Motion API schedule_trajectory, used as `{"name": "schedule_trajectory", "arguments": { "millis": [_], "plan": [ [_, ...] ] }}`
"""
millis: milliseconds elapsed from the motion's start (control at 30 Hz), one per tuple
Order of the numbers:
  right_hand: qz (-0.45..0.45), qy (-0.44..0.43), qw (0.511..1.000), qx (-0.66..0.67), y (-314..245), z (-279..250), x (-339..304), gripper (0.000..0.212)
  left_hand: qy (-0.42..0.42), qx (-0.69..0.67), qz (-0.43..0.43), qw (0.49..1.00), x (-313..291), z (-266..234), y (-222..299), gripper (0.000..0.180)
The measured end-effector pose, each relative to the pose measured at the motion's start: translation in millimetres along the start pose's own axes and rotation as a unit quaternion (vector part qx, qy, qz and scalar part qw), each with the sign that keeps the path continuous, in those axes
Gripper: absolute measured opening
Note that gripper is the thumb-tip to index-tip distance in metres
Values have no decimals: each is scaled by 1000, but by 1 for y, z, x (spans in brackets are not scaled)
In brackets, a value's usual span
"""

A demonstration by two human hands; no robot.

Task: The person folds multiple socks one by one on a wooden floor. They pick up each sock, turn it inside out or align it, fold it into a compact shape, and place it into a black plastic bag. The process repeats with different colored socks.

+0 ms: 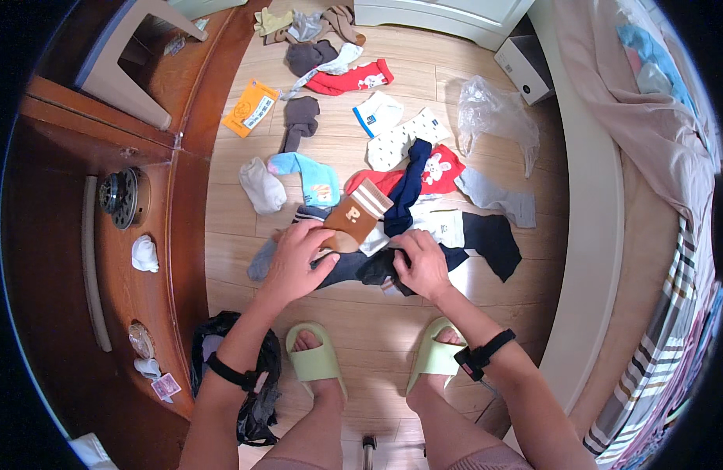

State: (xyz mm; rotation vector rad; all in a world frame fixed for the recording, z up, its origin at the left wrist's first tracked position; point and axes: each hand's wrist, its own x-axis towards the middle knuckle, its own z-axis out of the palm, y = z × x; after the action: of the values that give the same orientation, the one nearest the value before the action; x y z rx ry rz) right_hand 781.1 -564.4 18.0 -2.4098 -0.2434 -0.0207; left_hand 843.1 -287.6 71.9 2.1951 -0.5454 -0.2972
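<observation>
Socks lie in a loose pile on the wooden floor in front of me. My left hand (297, 261) rests at the near left of the pile, thumb spread from the fingers, touching the toe end of a brown sock (352, 220) with cream stripes. Over the pile's right part is my right hand (421, 265), fingers bent and thumb apart, against dark socks. A navy sock (413, 177) runs up from there across a red sock (443, 169) with a white rabbit. A black sock (490, 244) and a white sock (447, 227) lie to the right. Fingertips partly hide the fabric beneath.
Farther off lie a light blue sock (311, 177), a white sock (263, 186), an orange packet (252, 108) and a clear plastic bag (494, 117). A black bag (259, 384) sits beside my left forearm. Wooden furniture (191, 258) borders the left, a bed frame (592, 235) the right.
</observation>
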Motion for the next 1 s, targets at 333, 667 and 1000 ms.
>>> {"name": "schedule_trajectory", "arguments": {
  "millis": [333, 667, 1000],
  "plan": [
    [91, 114, 989, -20, 28, -14, 12, 40, -121, 209, -51, 969, 4, 10, -14, 79],
    [301, 132, 935, 133, 41, -4, 77, 38, -98, 222, -26, 970, 18, 15, -10, 74],
    [252, -117, 732, 621, -67, -25, 39, 10, -153, -486, -243, 825, 39, 23, 42, 36]
  ]
}}
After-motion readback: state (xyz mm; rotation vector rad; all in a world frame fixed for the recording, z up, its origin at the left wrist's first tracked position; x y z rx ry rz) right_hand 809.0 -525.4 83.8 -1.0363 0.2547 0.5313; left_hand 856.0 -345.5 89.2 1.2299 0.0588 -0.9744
